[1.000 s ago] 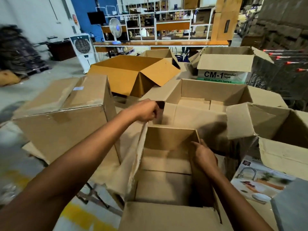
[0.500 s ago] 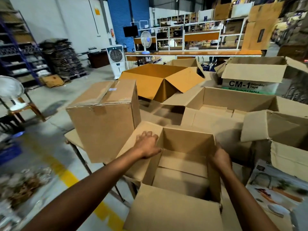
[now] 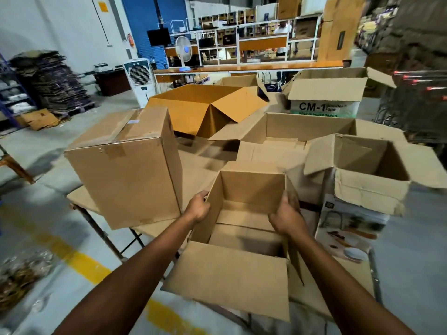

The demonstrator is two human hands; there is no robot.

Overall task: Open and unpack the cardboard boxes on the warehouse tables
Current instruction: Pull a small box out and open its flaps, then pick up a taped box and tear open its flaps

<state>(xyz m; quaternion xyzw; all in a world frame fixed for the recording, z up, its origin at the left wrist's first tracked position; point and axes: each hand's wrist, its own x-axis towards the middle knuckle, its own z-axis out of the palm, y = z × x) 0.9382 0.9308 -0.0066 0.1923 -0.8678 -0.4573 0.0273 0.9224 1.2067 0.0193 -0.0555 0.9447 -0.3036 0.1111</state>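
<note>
**Worker holds emptied carton by both walls at warehouse unpacking table**

A person stands at the near edge of a folding table (image 3: 81, 198), both arms reaching into the open box (image 3: 244, 189) that sits right in front of them. The left hand (image 3: 198, 209) has its fingers curled over the rim of the left wall. The right hand (image 3: 286, 217) clasps the rim of the right wall. All four flaps are spread, the near one hanging out past the table edge, and only the bottom flaps show inside, so this carton looks opened and emptied.

The unpacking step appears finished here. Moving the carton aside would call for an even lift on both walls, keeping the hanging flap clear of the table edge. Just to the left stands a taller sealed box (image 3: 125, 170), its top seam taped, seemingly the next to be cut open.

More open cartons crowd the far side of the table, among them an orange-brown box (image 3: 193, 110) and a tape carton (image 3: 324, 108) printed "CM-1". A printed product carton (image 3: 348, 228) lies at right. Beyond are a grey concrete floor with a yellow line (image 3: 79, 259), an air cooler (image 3: 139, 76), a pedestal fan (image 3: 183, 48) and stacked flattened cardboard (image 3: 53, 81).
</note>
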